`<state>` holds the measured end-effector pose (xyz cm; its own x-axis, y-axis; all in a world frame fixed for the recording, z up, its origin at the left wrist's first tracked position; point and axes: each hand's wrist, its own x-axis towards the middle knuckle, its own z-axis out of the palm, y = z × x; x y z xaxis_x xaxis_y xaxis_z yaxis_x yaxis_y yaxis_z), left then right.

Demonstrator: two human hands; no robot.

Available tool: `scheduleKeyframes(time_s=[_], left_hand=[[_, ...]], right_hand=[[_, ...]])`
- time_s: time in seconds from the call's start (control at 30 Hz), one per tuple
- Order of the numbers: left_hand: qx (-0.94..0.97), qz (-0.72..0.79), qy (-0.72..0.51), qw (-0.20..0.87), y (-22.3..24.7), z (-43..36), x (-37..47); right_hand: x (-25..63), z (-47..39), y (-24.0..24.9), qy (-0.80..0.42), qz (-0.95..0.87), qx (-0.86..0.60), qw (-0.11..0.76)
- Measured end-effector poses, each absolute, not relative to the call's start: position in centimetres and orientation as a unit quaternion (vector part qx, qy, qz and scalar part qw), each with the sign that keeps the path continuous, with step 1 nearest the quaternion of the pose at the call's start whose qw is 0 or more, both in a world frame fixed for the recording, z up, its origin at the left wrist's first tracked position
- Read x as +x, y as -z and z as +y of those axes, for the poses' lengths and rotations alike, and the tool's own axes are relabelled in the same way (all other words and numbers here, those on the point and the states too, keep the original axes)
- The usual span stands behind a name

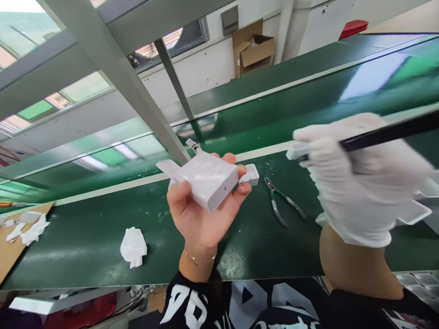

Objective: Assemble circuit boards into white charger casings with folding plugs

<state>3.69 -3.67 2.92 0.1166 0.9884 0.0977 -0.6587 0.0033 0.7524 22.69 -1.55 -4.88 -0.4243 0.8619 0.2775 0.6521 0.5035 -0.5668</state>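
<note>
My bare left hand (206, 219) is wrapped round a white plastic box (209, 177), its fingers behind and thumb at the left side. A small hole shows in the box's near end, and a white flap (168, 168) sticks out at the left. My right hand (356, 183), in a white glove and blurred, is closed on a long black tool (394, 132). By its fingertips is a small white part (297, 150); whether they grip it is unclear. Green-handled pliers (281, 201) lie on the green table (260, 256) between the hands.
A white open piece (252, 174) sits just behind my left hand. A folded white glove-like item (133, 246) lies left on the table. White scraps (34, 228) rest on a brown board (10, 256). White trays (413, 212) are at the right. A metal post (137, 96) slants overhead.
</note>
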Motion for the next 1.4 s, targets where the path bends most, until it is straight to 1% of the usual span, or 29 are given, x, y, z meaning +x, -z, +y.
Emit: scheduleKeyframes(time_s=[0.13, 0.3, 0.37, 0.43, 0.47, 0.5, 0.57, 0.67, 0.77, 0.9, 1.03, 1.17, 1.4], left_hand=[[0.384, 0.205, -0.624, 0.649, -3.1, -3.1, 2.5], [0.482, 0.211, -0.613, 0.589, -3.3, -3.2, 1.4], [0.537, 0.191, -0.608, 0.552, -2.4, -3.0, 1.2], [0.609, 0.177, -0.608, 0.478, -0.3, -2.8, 0.8], [0.651, 0.187, -0.601, 0.424, 1.1, -2.6, 0.6], [0.692, 0.229, -0.577, 0.368, 2.8, -2.5, 0.2], [0.787, 0.323, -0.451, 0.270, 6.5, -2.3, -0.8], [0.840, 0.345, -0.343, 0.237, 11.5, -2.1, -2.5], [0.870, 0.326, -0.294, 0.223, 14.3, -2.0, -3.5], [0.890, 0.308, -0.262, 0.211, 15.0, -2.0, -3.5], [0.895, 0.310, -0.256, 0.191, 14.8, -2.2, -3.5], [0.906, 0.322, -0.237, 0.136, 14.8, -2.2, -3.8], [0.910, 0.306, -0.253, 0.122, 14.7, -2.3, -3.7]], right_hand=[[19.3, -2.1, 7.4, -0.092, -0.800, -0.574, 0.148], [18.7, -2.7, 10.0, -0.080, -0.758, -0.641, 0.092], [19.7, -3.2, 10.9, -0.078, -0.719, -0.688, 0.068], [20.5, -3.7, 11.7, -0.084, -0.682, -0.725, 0.046], [20.8, -3.8, 11.9, -0.093, -0.671, -0.734, 0.038], [21.0, -3.8, 12.1, -0.105, -0.666, -0.738, 0.032], [21.1, -3.6, 12.2, -0.132, -0.660, -0.739, 0.030], [21.9, -2.8, 11.7, -0.188, -0.652, -0.733, 0.045], [23.4, -3.0, 10.5, -0.291, -0.653, -0.696, 0.065], [24.1, -5.4, 8.2, -0.462, -0.642, -0.608, 0.069], [23.2, -7.4, 6.5, -0.557, -0.624, -0.545, 0.045], [23.0, -7.4, 5.7, -0.571, -0.621, -0.536, 0.026], [22.8, -6.7, 5.2, -0.553, -0.651, -0.520, -0.022]])
